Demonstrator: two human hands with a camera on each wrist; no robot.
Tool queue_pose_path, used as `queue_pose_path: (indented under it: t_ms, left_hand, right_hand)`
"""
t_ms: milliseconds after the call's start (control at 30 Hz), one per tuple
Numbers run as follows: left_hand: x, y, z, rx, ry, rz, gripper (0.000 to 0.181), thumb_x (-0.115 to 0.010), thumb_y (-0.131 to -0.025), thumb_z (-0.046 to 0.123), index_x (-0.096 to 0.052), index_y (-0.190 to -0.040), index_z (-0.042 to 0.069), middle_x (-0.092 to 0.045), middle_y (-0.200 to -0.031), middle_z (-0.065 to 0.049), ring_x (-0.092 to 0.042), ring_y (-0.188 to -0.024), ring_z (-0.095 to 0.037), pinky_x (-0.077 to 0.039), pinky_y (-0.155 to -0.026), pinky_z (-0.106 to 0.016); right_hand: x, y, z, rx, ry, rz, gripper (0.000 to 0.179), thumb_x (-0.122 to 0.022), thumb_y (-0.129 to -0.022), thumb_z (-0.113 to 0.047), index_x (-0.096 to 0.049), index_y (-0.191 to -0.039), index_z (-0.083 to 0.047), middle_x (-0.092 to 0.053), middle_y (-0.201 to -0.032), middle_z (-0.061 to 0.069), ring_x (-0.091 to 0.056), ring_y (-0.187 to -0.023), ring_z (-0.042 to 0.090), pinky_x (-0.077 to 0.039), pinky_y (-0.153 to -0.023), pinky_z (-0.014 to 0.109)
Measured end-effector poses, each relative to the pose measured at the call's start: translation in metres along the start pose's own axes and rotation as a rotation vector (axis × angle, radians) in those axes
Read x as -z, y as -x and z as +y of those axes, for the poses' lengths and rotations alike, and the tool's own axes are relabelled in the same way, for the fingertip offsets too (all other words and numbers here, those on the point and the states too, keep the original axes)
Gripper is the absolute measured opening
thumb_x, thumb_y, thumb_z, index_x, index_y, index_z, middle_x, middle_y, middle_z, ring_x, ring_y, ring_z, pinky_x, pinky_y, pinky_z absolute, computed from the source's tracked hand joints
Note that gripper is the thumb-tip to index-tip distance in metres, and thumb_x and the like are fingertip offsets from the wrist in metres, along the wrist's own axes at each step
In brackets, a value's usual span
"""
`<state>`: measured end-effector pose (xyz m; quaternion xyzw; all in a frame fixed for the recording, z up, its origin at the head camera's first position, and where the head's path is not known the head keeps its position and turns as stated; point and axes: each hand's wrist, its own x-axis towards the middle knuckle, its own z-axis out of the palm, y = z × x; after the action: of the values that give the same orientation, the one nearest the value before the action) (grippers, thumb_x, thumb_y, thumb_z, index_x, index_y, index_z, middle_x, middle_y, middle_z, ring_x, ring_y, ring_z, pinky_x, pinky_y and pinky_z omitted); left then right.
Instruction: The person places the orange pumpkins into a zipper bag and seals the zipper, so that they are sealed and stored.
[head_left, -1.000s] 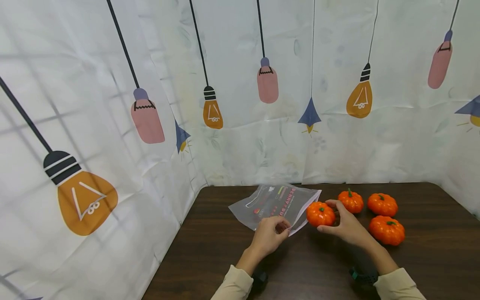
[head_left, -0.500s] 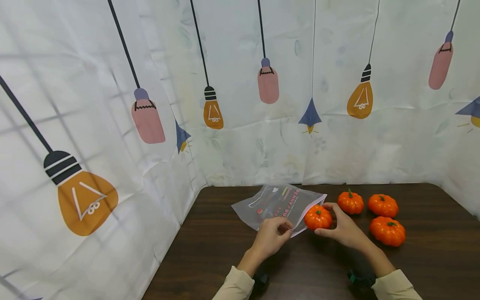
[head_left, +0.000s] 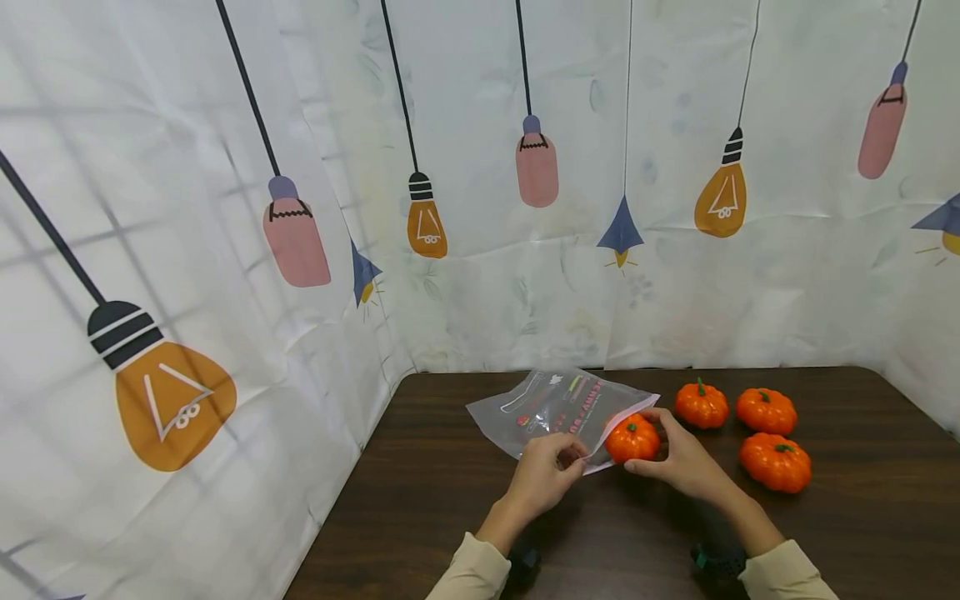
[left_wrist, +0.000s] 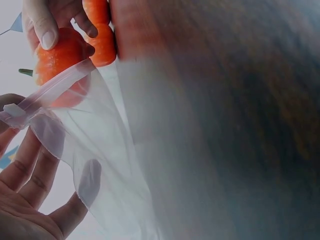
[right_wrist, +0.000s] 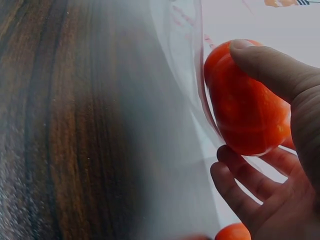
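Observation:
A clear zip bag (head_left: 551, 410) with pink and white print lies in front of me, its mouth facing right. My left hand (head_left: 542, 477) pinches the near edge of that mouth; the left wrist view shows a white slider (left_wrist: 14, 110) by its fingers. My right hand (head_left: 688, 460) grips a small orange toy pumpkin (head_left: 632, 440) between thumb and fingers at the bag's opening. Part of the pumpkin (left_wrist: 60, 57) sits behind the clear plastic, inside the rim. In the right wrist view, the thumb presses on top of the pumpkin (right_wrist: 245, 102), with fingers beneath.
To the right of my right hand stand three more orange pumpkins: one at the back (head_left: 701, 405), another farther right (head_left: 765, 411), and a nearer one (head_left: 775, 462). The dark wooden table (head_left: 390, 500) meets a printed curtain (head_left: 480, 317) at its back and left.
My right hand has moved the pumpkin left, from just outside the bag's mouth to partly inside it. The bag has shifted slightly right; the left hand stays nearly in place.

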<state>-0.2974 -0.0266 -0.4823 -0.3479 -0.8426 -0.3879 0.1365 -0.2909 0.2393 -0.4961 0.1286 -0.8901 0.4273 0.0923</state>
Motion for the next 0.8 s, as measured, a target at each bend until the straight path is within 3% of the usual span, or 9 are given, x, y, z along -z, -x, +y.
queue_pose_path:
  t_ms: [233, 500, 800]
  left_hand:
    - [-0.002, 0.0, 0.001, -0.034, 0.005, 0.025, 0.006, -0.074, -0.09, 0.007, -0.074, -0.093, 0.013, -0.073, -0.081, 0.003, -0.058, -0.072, 0.006, -0.052, -0.067, -0.012]
    - [-0.005, -0.001, 0.001, -0.027, 0.015, 0.028, 0.007, -0.073, -0.09, 0.007, -0.073, -0.093, 0.014, -0.072, -0.08, 0.003, -0.059, -0.071, 0.004, -0.054, -0.066, -0.014]
    - [-0.007, 0.0, 0.002, -0.014, 0.005, 0.019, 0.006, -0.073, -0.091, 0.009, -0.073, -0.094, 0.014, -0.072, -0.081, 0.003, -0.058, -0.072, 0.007, -0.05, -0.067, -0.009]
  right_hand:
    - [-0.004, 0.0, 0.0, -0.039, 0.007, -0.008, 0.088, -0.087, -0.079, -0.041, -0.039, -0.142, -0.001, -0.06, -0.13, 0.024, -0.065, -0.109, 0.032, -0.056, -0.092, 0.051]
    - [-0.008, 0.0, 0.002, -0.092, 0.04, -0.027, 0.091, -0.085, -0.08, -0.047, -0.04, -0.143, 0.001, -0.062, -0.13, 0.025, -0.064, -0.108, 0.031, -0.055, -0.092, 0.051]
    - [-0.011, 0.002, 0.004, -0.068, 0.09, 0.0, 0.089, -0.083, -0.082, -0.047, -0.046, -0.145, 0.003, -0.059, -0.137, 0.026, -0.062, -0.114, 0.035, -0.051, -0.097, 0.06]
